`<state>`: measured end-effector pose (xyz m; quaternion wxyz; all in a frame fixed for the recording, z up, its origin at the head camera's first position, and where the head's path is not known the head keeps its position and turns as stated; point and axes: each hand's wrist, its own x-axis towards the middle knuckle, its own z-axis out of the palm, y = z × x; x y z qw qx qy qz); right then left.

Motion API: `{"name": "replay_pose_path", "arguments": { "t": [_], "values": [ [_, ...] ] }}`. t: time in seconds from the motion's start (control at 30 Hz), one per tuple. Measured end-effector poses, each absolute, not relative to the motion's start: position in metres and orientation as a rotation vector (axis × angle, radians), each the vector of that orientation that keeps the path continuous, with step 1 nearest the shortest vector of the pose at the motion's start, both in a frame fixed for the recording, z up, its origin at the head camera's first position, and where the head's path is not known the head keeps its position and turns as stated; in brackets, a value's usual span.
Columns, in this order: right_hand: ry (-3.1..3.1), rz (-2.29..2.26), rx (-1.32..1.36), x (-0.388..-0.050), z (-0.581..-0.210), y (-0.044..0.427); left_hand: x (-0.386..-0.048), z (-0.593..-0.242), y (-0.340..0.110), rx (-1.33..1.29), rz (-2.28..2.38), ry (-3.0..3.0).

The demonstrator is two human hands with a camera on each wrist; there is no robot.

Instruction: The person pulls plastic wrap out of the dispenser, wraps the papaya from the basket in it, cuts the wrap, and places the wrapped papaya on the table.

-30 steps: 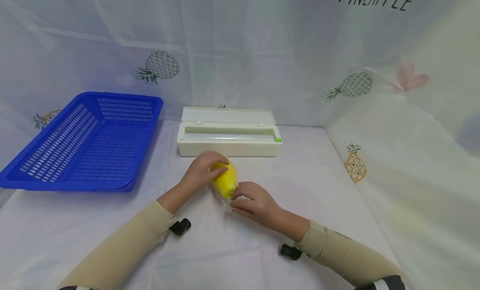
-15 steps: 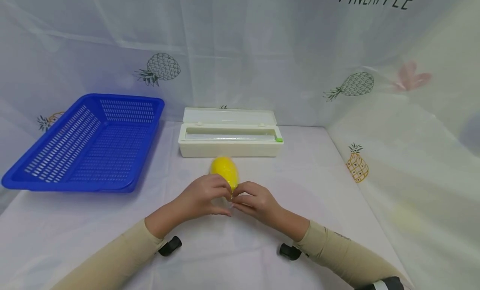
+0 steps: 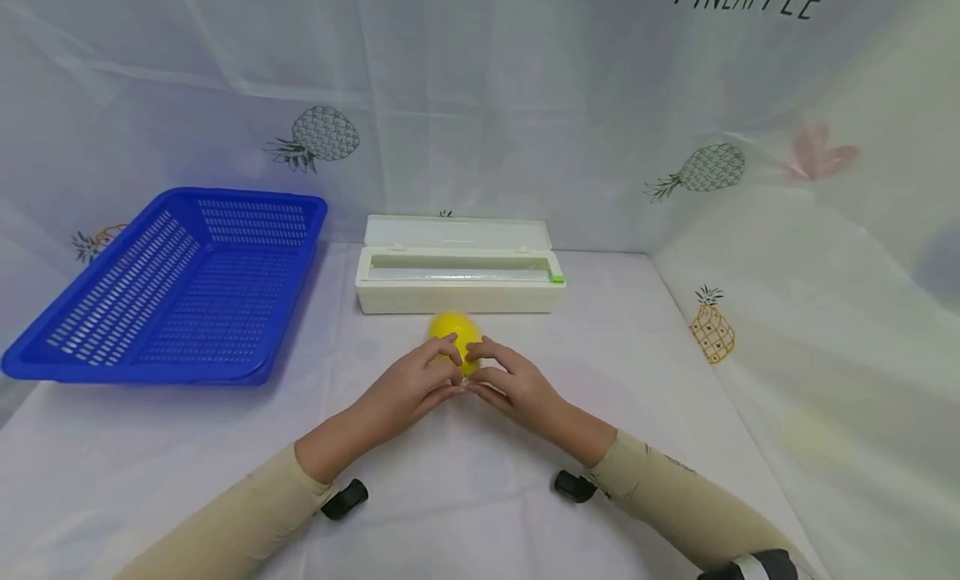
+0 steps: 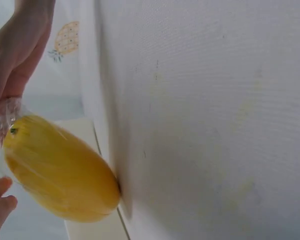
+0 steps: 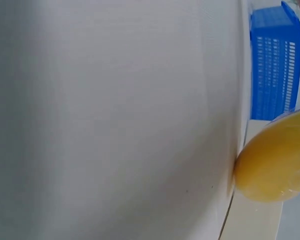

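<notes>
A yellow oval fruit (image 3: 452,324), its exact kind uncertain, lies in clear plastic film in front of the white box; a small green spot marks its near end. Film bunches at that end (image 4: 10,117). My right hand (image 3: 522,390) pinches the bunched film. My left hand (image 3: 405,392) meets it from the other side, thumb and index tips together at the film and other fingers raised beside the fruit. Two left fingertips (image 4: 2,200) show in the left wrist view; its thumb is out of that frame. In the right wrist view, only the fruit's rounded far part (image 5: 275,160) appears.
A white film dispenser box (image 3: 461,297) with its lid raised and a roll inside stands behind the fruit. To the left is a blue perforated basket (image 3: 258,372). White cloth (image 3: 450,497) covers the table, with a pineapple-print curtain (image 3: 510,105) behind.
My left hand has left the top of the fruit and come down to the film at its near end. My right hand has shifted slightly up, still at the film.
</notes>
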<state>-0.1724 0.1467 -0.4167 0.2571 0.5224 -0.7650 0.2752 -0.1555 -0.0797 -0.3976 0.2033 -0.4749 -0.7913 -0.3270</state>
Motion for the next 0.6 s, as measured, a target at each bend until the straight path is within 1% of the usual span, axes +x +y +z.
{"name": "replay_pose_path", "arguments": {
  "t": [0.37, 0.6],
  "values": [
    [-2.0, 0.931, 1.227, -0.18, -0.419, 0.139, -0.157, -0.389, -0.067, -1.013, -0.721, -2.359],
    [-1.994, 0.976, 1.159, -0.183, -0.418, 0.138, -0.162, -0.38, -0.062, -0.921, -0.745, -2.469]
  ]
}}
